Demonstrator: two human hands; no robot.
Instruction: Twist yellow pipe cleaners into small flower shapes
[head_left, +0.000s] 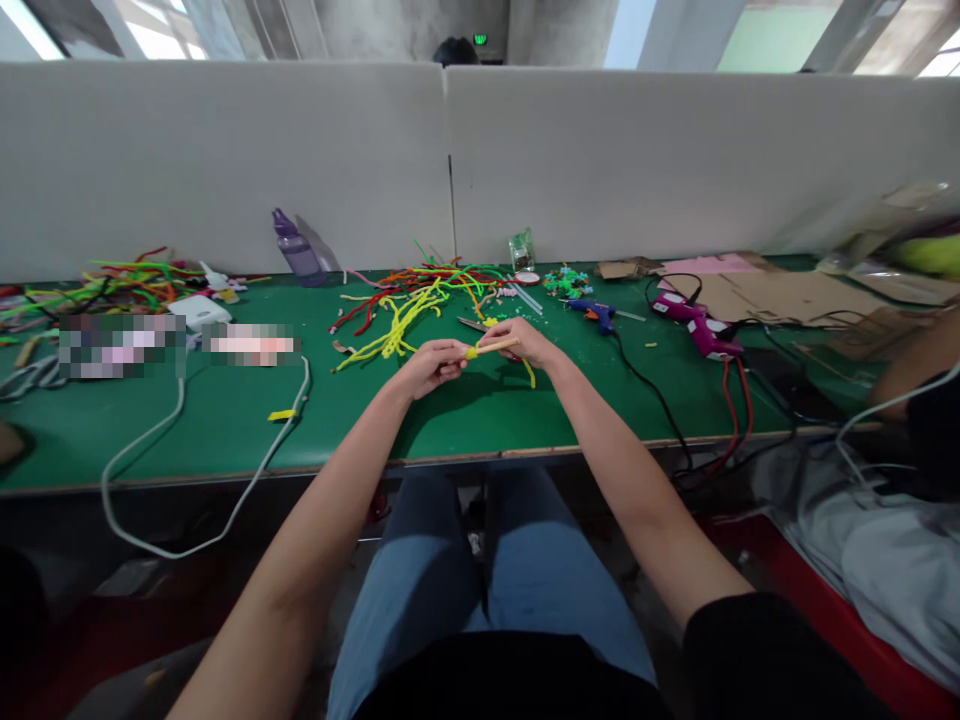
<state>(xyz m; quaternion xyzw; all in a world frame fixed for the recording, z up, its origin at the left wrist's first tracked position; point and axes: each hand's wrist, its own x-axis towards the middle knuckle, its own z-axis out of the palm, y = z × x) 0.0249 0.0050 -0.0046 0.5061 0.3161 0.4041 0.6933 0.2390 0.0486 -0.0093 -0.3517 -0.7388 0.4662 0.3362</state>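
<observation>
Both my hands are raised a little above the green table (pixel 225 420), close together. My left hand (pixel 431 365) is closed in a pinch on one end of a thin wooden stick (pixel 495 347). My right hand (pixel 525 340) is closed on the stick's other end. A yellow pipe cleaner (pixel 529 372) is wound round the stick near my left fingers and its loose end hangs below my right hand. Just beyond my hands lies a heap of coloured pipe cleaners (pixel 420 295).
A purple bottle (pixel 296 250), a small glass jar (pixel 521 250), green beads (pixel 566 280), a blue glue gun (pixel 596 315) and a pink glue gun (pixel 697 325) with cables lie on the table. Cardboard sheets (pixel 787 295) sit right. A white cable (pixel 172 420) crosses left. Another person's arm (pixel 911 365) rests at right.
</observation>
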